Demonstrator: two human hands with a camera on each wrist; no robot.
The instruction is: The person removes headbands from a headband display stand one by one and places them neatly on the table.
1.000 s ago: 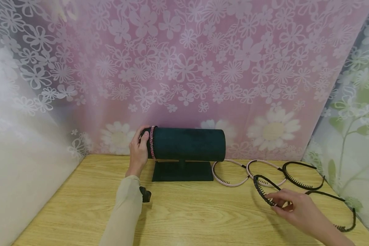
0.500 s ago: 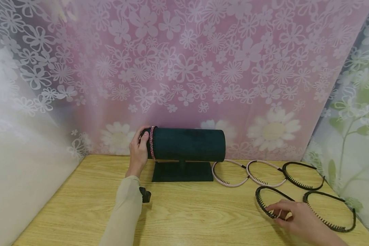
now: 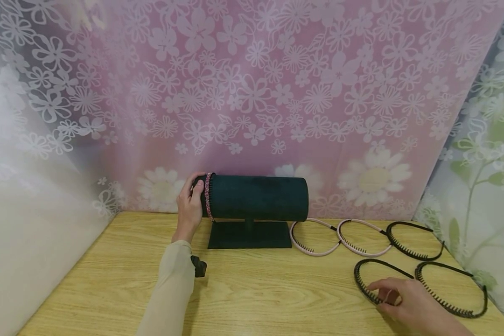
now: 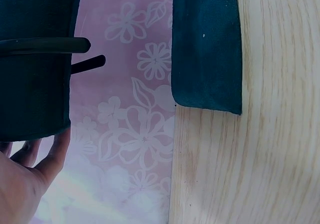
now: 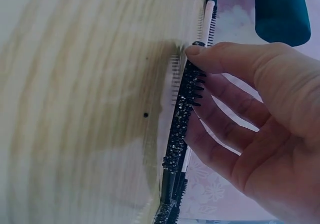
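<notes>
My left hand (image 3: 189,205) grips the left end of a dark green padded roll on a headband display stand (image 3: 256,198), thumb in front and fingers behind. Round the roll, close beside that hand, sits a headband with pink sparkling trim (image 3: 208,198); its two dark tips stick out below the roll in the left wrist view. At the right, my right hand (image 3: 416,298) pinches a black glittery toothed headband (image 5: 182,116) between thumb and fingers. This headband lies level, low at the tabletop, its near part hidden behind the hand in the head view.
Two pale pink headbands (image 3: 315,255) (image 3: 363,254) and a black one (image 3: 416,255) lie in a row right of the stand's base. Another black headband (image 3: 449,308) lies right of my right hand. Flowered curtains (image 3: 252,93) border the wooden table (image 3: 256,298).
My right hand has lowered the black headband from a tilted, raised pose to level at the table, shifting it slightly right and nearer. The left hand and stand stay put.
</notes>
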